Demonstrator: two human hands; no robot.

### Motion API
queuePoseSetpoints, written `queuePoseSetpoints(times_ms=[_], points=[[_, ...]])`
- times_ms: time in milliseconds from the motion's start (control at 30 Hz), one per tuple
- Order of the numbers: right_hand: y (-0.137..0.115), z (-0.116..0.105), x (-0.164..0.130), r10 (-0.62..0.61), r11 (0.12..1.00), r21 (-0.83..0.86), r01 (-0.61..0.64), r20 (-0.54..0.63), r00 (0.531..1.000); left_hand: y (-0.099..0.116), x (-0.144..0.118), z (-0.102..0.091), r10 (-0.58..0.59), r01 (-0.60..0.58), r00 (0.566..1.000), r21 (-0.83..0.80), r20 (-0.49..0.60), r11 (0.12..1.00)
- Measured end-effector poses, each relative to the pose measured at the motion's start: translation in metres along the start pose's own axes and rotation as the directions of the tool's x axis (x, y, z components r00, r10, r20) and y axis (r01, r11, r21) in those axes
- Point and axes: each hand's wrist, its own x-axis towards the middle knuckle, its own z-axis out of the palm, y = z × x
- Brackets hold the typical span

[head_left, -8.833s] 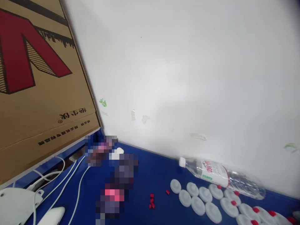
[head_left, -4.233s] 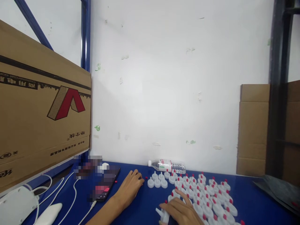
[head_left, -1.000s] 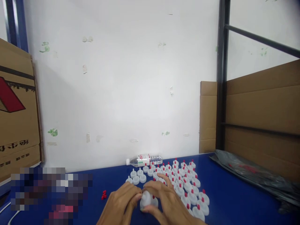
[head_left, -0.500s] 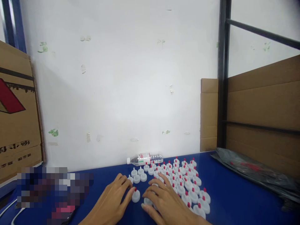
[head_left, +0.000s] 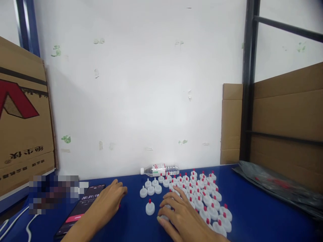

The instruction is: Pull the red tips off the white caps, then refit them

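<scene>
A white plastic cap with a red tip (head_left: 149, 207) is stood upright between the empty, flat left hand (head_left: 108, 201) and the nearer right hand (head_left: 180, 215), curled over another white cap (head_left: 163, 218).

both hands (head_left: 111, 201) and forearms (head_left: 80, 230) bare, no sleeves, gloves or rings.
</scene>
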Motion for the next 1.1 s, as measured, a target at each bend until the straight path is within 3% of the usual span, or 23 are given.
queuePoseSetpoints(times_ms=[333,633,733,833,967,1100], points=[[-0.003,-0.004,0.001,-0.006,1.000,-0.003,0.006,0.026,1.000,-0.010,-0.007,-0.012,-0.118,0.128,0.981,-0.055,0.152,0.990],[0.000,0.001,-0.001,0.023,0.999,0.029,-0.024,0.044,0.999,-0.008,-0.005,-0.004,-0.077,0.112,0.971,-0.146,0.227,0.983],[-0.001,-0.001,0.000,0.025,0.999,0.028,-0.027,0.057,0.998,0.002,-0.005,-0.008,-0.055,0.083,0.984,-0.160,0.172,0.984],[-0.001,-0.001,0.000,0.020,0.999,0.025,-0.022,0.060,0.998,0.015,-0.003,-0.005,-0.042,0.046,0.999,-0.241,0.024,0.969],[0.001,0.006,-0.002,0.013,0.999,0.039,-0.013,-0.002,1.000,0.030,0.003,0.013,-0.086,0.031,0.989,-0.404,-0.117,0.914],[0.007,0.016,-0.004,-0.017,0.999,0.030,0.019,-0.068,0.998,0.036,0.011,0.030,-0.085,0.008,0.982,-0.414,-0.167,0.910]])
